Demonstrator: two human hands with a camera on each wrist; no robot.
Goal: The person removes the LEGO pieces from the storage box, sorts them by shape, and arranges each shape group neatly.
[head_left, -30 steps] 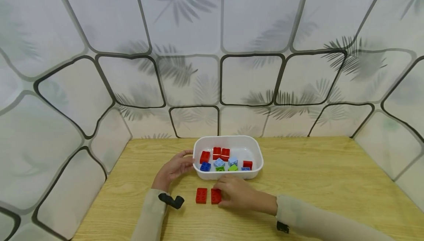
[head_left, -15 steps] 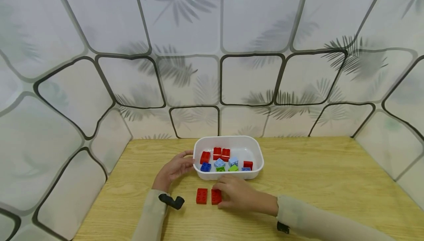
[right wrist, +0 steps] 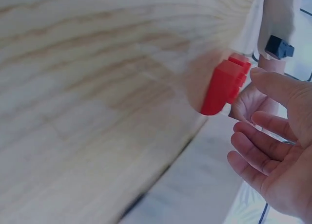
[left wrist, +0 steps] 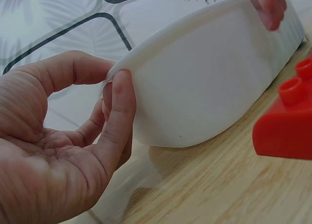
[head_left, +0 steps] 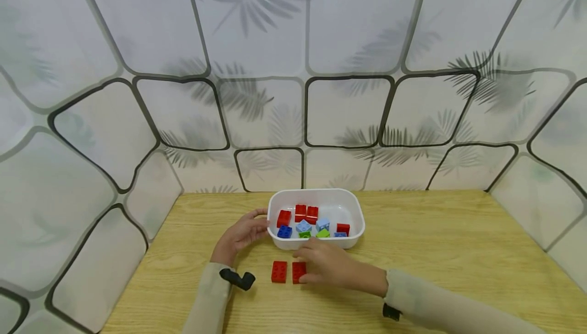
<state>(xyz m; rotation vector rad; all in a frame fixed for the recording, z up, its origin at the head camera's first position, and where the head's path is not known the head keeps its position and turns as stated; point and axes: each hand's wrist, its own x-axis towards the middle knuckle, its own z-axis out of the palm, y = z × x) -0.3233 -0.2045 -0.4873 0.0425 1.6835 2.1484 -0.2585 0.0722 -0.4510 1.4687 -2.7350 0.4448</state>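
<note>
A white plastic tub [head_left: 341,210] sits on the table with several toy building bricks in it. My left hand [head_left: 242,233] pinches its left rim between thumb and finger, seen closely on the tub wall [left wrist: 190,87] in the left wrist view. Two red studded bricks lie side by side before the tub: a left one [head_left: 278,272] and a right one [head_left: 297,270]. My right hand [head_left: 329,263] hovers around the right brick, its fingers spread. In the right wrist view a gap shows between those fingers [right wrist: 261,141] and the red brick [right wrist: 219,90].
Inside the tub are red bricks [head_left: 300,213], a dark blue brick [head_left: 284,231], light blue bricks [head_left: 303,226] and green bricks [head_left: 323,233]. The wooden table [head_left: 435,242] ends at a patterned curtain [head_left: 348,114] behind and at both sides.
My right hand has loosened its fingers from the right red brick and lifted slightly. Both red bricks, the tub and my left hand have stayed in place.
</note>
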